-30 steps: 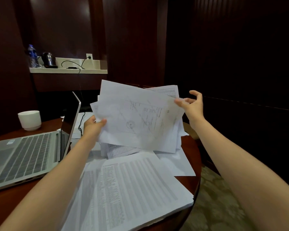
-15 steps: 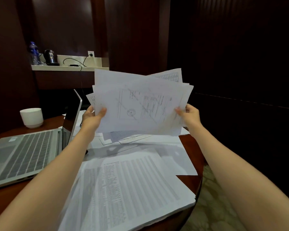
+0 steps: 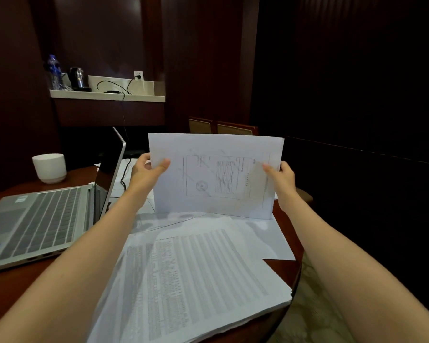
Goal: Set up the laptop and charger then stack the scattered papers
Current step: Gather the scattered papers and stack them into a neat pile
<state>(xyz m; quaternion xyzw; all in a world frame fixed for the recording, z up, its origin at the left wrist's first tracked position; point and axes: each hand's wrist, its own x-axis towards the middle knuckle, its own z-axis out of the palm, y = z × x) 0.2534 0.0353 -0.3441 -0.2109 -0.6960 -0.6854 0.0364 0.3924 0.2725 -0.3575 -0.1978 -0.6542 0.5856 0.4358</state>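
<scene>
Change: the held sheaf (image 3: pixel 216 177), fanned and raised half a second ago, is now squared into one aligned bundle and lowered, bottom edge on the papers below.
Orientation: sheaf upright, long axis left-right, printed face toward the camera.
Left hand (image 3: pixel 146 173): gripping the sheaf's left edge, thumb on the front.
Right hand (image 3: pixel 281 177): clasping the right edge, thumb on the front.
Table (image 3: pixel 284 268): loose printed pages (image 3: pixel 198 276) spread across the near side.
Laptop (image 3: pixel 42 219): open, left of the papers; white cup (image 3: pixel 49 167) behind it.
</scene>
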